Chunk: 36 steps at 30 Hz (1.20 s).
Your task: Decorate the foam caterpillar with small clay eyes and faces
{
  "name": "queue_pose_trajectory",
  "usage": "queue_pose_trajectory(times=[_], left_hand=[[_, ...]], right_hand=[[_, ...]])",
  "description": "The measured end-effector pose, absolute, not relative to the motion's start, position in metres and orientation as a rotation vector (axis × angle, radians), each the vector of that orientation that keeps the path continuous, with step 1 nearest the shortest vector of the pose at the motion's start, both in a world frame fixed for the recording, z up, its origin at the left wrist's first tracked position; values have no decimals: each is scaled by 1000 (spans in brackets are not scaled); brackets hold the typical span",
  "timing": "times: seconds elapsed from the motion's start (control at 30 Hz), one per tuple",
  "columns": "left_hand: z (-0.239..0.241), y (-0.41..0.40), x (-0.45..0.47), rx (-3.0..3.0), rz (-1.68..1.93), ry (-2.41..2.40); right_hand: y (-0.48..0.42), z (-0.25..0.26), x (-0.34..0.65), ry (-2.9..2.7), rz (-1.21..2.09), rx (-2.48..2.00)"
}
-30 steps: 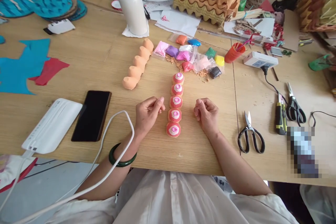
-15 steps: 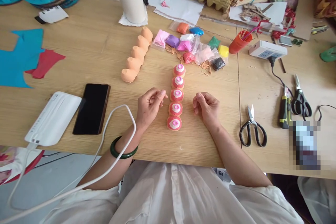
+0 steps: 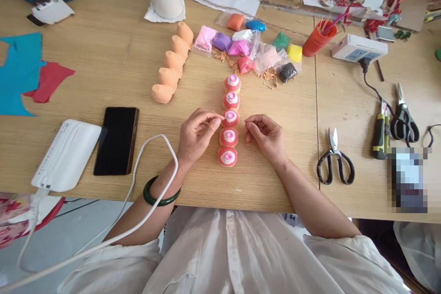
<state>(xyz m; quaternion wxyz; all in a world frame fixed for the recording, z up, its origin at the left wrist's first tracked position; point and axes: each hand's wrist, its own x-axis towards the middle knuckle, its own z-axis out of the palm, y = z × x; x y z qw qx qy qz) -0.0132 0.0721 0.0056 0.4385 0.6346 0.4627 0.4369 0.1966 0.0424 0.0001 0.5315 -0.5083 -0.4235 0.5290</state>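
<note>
A joined row of several small cups [image 3: 229,137], topped with pink-red, white rings and bright pink curls, stands in front of me. My left hand [image 3: 200,135] is at its left side, fingers curled, index fingertip at or touching the middle cup. On the row's right, my right hand [image 3: 267,135] hovers a small gap away, fingers curled and thumb close to the index finger. I see nothing held in either hand. Farther left stands a plain orange row of cups [image 3: 172,64]. Behind are several bags of coloured clay [image 3: 239,48].
Scissors [image 3: 334,156], a cutter [image 3: 381,133] and a power strip [image 3: 360,49] lie to the right. A red cup of sticks [image 3: 319,39] stands behind. To the left are a phone [image 3: 116,141], a white power bank [image 3: 67,155] and its cable [image 3: 151,211], which passes over my left forearm.
Both hands have moved in closer to the decorated row; the left index finger has stretched out to the middle cup. The view has shifted slightly downward.
</note>
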Motion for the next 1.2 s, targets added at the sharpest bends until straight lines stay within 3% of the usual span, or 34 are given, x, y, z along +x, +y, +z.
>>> queue_pose_trajectory(times=[0.43,0.9,1.2], left_hand=[[12,70,-13,1896,933,1035],[10,69,-12,1809,1052,1150],[-5,75,-13,1448,1151,1271]], right_hand=[[42,-6,196,-1045,1328,-1192],[37,-7,194,-1018,1329,-1248],[53,0,209,-807,1299,-1247]])
